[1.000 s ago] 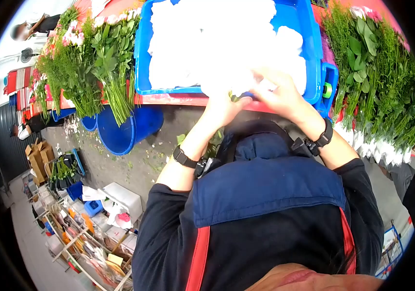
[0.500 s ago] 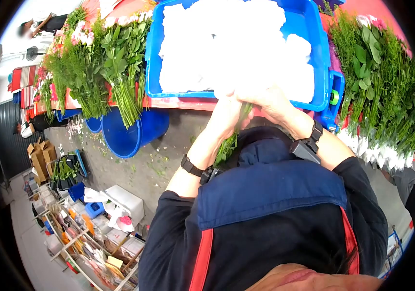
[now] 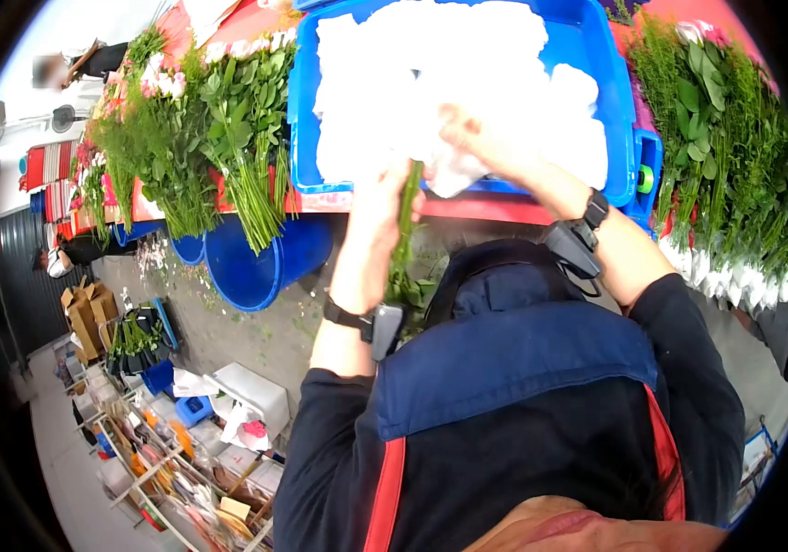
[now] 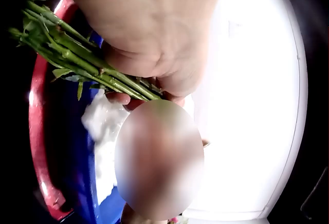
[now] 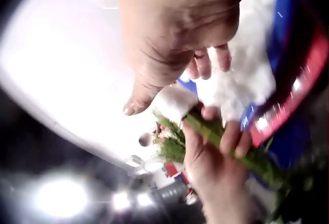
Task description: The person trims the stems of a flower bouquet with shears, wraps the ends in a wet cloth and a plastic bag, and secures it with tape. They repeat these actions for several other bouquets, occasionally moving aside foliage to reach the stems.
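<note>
In the head view my left hand (image 3: 380,207) grips a bunch of green stems (image 3: 406,221), its leafy part hanging down toward my body. The left wrist view shows those cut stems (image 4: 77,54) passing under the palm. A white cotton-like wad (image 5: 175,100) sits at the stem ends in the right wrist view. My right hand (image 3: 490,147) is over the white pads (image 3: 454,55) in the blue tray (image 3: 306,147), its thumb apart from its loosely bent fingers. Below it, white material (image 3: 454,177) overlaps the tray's near rim.
Bunches of flowers (image 3: 247,120) lie left of the tray with stems toward me. More wrapped bunches (image 3: 716,166) lie on the right. Blue buckets (image 3: 260,267) stand below the red table's edge (image 3: 495,210). A cluttered rack (image 3: 173,460) and a person (image 3: 104,63) are at the left.
My hands were close together at the tray's near edge; now they are apart, the left lower with the stems upright in view, the right farther over the white pads.
</note>
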`<move>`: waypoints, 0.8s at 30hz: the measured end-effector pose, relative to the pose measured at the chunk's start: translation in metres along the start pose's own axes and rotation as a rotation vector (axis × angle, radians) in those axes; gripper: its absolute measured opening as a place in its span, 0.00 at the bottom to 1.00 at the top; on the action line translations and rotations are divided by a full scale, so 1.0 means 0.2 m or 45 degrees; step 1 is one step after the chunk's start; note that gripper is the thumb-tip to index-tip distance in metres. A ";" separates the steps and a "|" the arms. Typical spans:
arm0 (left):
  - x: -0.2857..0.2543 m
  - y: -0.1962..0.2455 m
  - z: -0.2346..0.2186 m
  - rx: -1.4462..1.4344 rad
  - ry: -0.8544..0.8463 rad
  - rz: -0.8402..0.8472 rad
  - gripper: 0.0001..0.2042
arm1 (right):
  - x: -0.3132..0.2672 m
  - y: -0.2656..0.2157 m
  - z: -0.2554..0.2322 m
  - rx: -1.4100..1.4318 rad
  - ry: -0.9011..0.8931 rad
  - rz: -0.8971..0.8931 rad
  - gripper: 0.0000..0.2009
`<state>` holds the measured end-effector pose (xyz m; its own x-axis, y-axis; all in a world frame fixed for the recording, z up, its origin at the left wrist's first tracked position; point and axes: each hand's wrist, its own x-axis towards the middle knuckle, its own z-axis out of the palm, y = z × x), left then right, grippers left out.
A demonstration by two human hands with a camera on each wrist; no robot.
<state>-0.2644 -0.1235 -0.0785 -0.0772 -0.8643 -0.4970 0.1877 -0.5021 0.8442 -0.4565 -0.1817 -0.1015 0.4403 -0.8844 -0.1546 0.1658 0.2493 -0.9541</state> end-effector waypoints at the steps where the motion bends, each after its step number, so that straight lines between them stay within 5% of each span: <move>1: 0.01 0.03 -0.07 -0.078 -0.044 -0.019 0.15 | 0.05 0.03 -0.05 -0.301 0.201 -0.202 0.25; 3: 0.03 0.08 -0.18 -0.275 -0.153 -0.106 0.13 | 0.10 0.08 -0.22 -1.649 0.512 -0.744 0.16; 6: 0.06 0.14 -0.31 -0.502 -0.384 -0.281 0.13 | 0.07 0.22 -0.25 -1.647 0.167 -0.419 0.15; 8: 0.07 0.13 -0.37 -0.568 -0.488 -0.293 0.14 | 0.03 0.18 -0.17 -1.572 0.169 -0.343 0.14; 13: 0.06 0.12 -0.36 -0.476 -0.347 -0.218 0.13 | -0.13 0.04 -0.04 -1.618 0.106 -0.275 0.07; 19: -0.02 0.12 -0.28 0.012 -0.091 -0.044 0.16 | -0.17 0.08 -0.11 -1.701 0.543 -0.689 0.04; 22: -0.07 0.14 -0.21 0.044 0.003 -0.035 0.15 | -0.20 0.04 -0.14 -1.194 0.766 -0.395 0.05; 24: -0.11 0.15 -0.17 0.048 -0.019 -0.030 0.13 | -0.22 -0.02 -0.10 -0.808 0.666 -0.211 0.05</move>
<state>-0.2243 -0.1197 -0.0490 -0.0962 -0.8523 -0.5142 0.1488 -0.5231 0.8392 -0.4943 -0.1514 -0.0950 -0.0382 -0.9980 0.0508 -0.4049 -0.0310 -0.9138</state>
